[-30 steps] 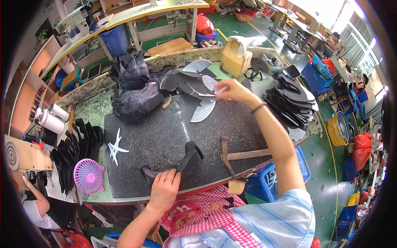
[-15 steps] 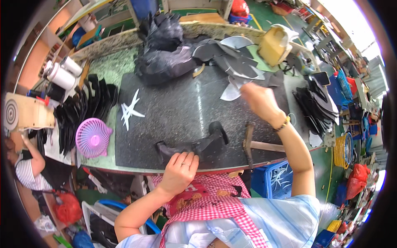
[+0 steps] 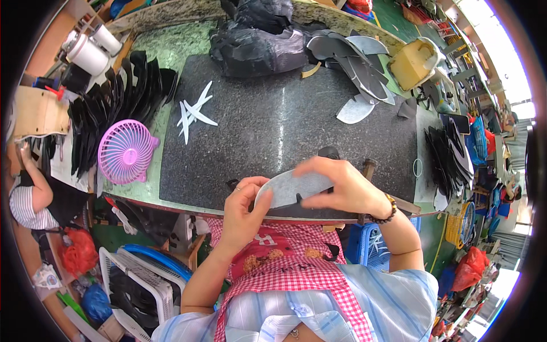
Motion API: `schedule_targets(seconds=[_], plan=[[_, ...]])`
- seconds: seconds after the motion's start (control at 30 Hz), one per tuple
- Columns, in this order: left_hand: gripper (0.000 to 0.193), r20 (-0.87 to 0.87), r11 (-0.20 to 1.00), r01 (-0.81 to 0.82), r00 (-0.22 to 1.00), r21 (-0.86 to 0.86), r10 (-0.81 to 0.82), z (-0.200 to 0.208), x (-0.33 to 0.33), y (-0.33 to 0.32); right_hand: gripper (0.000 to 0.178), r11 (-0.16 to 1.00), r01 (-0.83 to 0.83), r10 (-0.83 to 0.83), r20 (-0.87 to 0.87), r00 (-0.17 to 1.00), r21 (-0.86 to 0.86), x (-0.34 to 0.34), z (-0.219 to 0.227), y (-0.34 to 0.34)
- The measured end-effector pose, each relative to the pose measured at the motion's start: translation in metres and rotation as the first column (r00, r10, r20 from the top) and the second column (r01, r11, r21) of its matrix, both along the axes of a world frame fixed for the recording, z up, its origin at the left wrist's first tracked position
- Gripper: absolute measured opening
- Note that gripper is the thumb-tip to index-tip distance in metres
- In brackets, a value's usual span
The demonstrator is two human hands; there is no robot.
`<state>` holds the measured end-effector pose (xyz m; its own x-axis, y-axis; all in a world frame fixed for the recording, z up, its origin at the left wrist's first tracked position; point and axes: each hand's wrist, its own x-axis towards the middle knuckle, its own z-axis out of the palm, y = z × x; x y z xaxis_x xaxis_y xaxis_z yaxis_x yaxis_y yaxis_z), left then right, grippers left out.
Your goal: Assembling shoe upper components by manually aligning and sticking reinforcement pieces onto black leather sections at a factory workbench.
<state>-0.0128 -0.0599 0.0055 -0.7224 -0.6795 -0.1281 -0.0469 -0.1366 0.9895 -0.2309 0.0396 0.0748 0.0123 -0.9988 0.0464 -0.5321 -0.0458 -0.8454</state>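
Observation:
A light grey curved piece (image 3: 293, 188) with a rounded end hangs over the near edge of the dark work mat. My left hand (image 3: 244, 208) pinches its left end, thumb on the pale face. Around the right end my right hand (image 3: 347, 191) is spread, fingers above and thumb below; its fingertips are slightly blurred. Behind both hands lies a black shaped piece (image 3: 329, 153), mostly hidden. A hammer (image 3: 369, 169) rests beside my right hand, partly covered by the wrist. Farther off is a pile of similar grey and black pieces (image 3: 364, 71).
White strips (image 3: 195, 114) lie on the mat (image 3: 245, 137). At left are a pink fan (image 3: 126, 153) and stacked black pieces (image 3: 119, 97). Black plastic bags (image 3: 262, 51) and a yellow container (image 3: 413, 64) stand at the back. Another person (image 3: 34, 196) sits at far left.
My right hand has come back from the pile toward me, and a grey piece is now between my hands. My left hand has left the black piece and holds the grey one.

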Motion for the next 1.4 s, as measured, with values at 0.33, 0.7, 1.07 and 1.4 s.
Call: schedule_targets(seconds=[0.33,0.7,1.07,1.4], plan=[[0.015,0.132,0.978,0.058,0.991,-0.200,-0.032,0.010,-0.003,-0.004,0.028,0.998,-0.040,0.052,-0.267,0.962,0.049,0.018,-0.009,0.014],[0.022,0.237,0.886,0.239,0.959,-0.398,-0.153,0.037,-0.008,-0.001,0.032,1.000,-0.010,0.001,-0.528,0.849,-0.014,0.053,-0.017,0.021],[0.018,0.287,0.189,0.324,0.937,-0.927,-0.201,0.035,-0.007,-0.021,0.031,0.967,-0.254,0.208,-0.486,0.849,-0.029,0.014,-0.024,0.016],[0.025,0.487,0.638,0.642,0.757,-0.425,-0.437,0.095,-0.047,-0.059,0.017,0.975,-0.138,0.140,0.006,0.990,0.173,-0.023,0.035,-0.031]])
